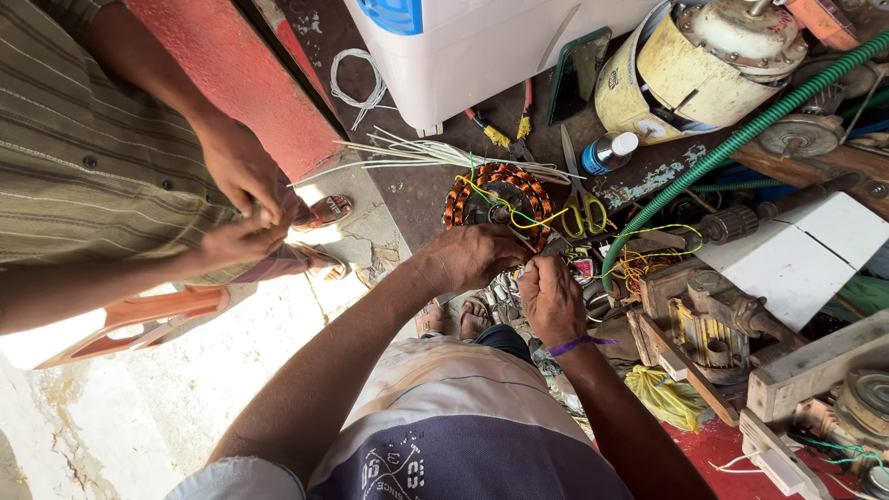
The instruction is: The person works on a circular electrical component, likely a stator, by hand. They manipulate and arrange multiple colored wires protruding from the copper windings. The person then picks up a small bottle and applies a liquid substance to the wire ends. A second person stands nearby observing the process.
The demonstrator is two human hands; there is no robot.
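My left hand (472, 255) and my right hand (551, 296) are close together, fingers pinched on thin wires just below a round motor stator (495, 196) wound with copper coils. Yellow and green wires (519, 215) run from the stator toward my fingers. The stator lies on a dark, worn workbench (417, 190). A purple band circles my right wrist. Exactly what the fingertips pinch is partly hidden by the hands.
Yellow-handled scissors (582, 206) lie right of the stator, a bundle of white sleeves (407, 153) to its left. Another person's hands (243, 199) work at the left. A green hose (732, 148), a cream motor (704, 56), a small bottle (609, 153) and a white appliance (463, 46) crowd the bench.
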